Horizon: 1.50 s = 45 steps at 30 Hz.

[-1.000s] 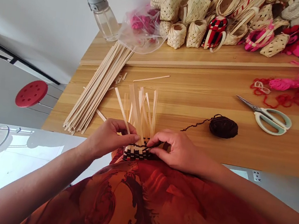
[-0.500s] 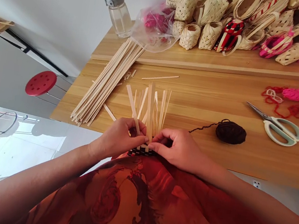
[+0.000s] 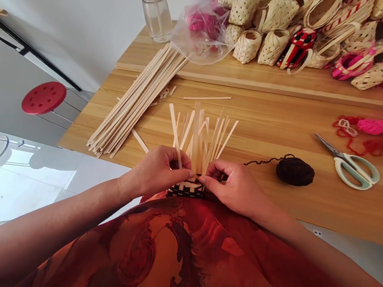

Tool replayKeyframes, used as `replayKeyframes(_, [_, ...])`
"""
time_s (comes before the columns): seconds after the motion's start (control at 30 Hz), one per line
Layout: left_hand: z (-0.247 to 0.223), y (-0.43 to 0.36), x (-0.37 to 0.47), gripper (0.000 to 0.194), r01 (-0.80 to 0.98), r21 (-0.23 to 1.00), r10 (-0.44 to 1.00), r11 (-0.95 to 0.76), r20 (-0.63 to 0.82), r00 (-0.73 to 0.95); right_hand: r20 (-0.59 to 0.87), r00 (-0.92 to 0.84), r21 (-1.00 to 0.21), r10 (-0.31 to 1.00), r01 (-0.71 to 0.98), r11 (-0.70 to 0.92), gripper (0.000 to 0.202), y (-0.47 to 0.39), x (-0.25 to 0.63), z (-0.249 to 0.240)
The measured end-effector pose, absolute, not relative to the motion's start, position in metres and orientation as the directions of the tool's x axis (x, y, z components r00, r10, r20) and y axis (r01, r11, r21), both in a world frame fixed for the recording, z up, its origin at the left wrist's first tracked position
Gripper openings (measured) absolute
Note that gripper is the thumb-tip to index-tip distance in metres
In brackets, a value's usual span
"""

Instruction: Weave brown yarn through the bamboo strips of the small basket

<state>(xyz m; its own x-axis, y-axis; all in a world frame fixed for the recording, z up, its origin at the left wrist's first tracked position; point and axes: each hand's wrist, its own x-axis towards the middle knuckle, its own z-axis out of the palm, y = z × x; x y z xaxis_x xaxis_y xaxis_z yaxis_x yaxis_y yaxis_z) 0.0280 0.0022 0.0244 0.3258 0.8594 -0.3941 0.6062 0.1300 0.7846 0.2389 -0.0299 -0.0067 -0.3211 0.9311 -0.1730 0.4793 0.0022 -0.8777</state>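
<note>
A small basket [image 3: 186, 190] with a black-and-pale checked weave is held at the table's near edge, close to my body. Several pale upright strips [image 3: 196, 132] stand up from its rim. My left hand [image 3: 164, 170] is closed on the basket's left side, its thumb pressed at the rim and a strip leaning out past the fingers. At the right side, my right hand [image 3: 230, 183] pinches near the rim, where dark yarn seems to run. That yarn leads to a black yarn ball [image 3: 295, 171] on the table. The fingers hide part of the rim.
A bundle of flat strips [image 3: 140, 100] lies at the left. Scissors [image 3: 349, 162] rest at the right near pink yarn [image 3: 376, 126]. Along the back stand a bottle [image 3: 155, 11], a plastic bag [image 3: 204, 35] and many woven baskets [image 3: 247, 46]. A red stool [image 3: 44, 97] stands beyond the table.
My right hand has shifted slightly right, away from my left hand. The upright strips are spread wider, and more of the checked weave and rim shows. The view has shifted a little.
</note>
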Motion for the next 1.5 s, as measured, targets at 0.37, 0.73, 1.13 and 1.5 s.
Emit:
replayKeyframes(0.37, [0.020, -0.001, 0.023, 0.021, 0.433, 0.881, 0.854, 0.191, -0.367, 0.369, -0.077, -0.224, -0.861, 0.972, 0.507, 0.049, 0.084, -0.034, 0.236, -0.007])
replayKeyframes(0.73, [0.024, 0.000, 0.023, 0.018, 0.476, 0.872, 0.842, 0.117, -0.341, 0.418, 0.271, -0.142, -0.670, 0.952, 0.682, 0.293, 0.117, -0.034, 0.241, -0.005])
replayKeyframes(1.13, [0.026, 0.002, 0.020, 0.022, 0.490, 0.864, 0.836, 0.112, -0.348, 0.424, 0.077, -0.420, -0.787, 0.904, 0.531, 0.314, 0.025, -0.033, 0.234, 0.003])
replayKeyframes(1.5, [0.025, -0.008, 0.022, 0.028, 0.477, 0.869, 0.852, 0.133, -0.346, 0.393, -0.246, -0.284, -0.886, 0.927, 0.454, -0.096, 0.022, -0.026, 0.221, -0.004])
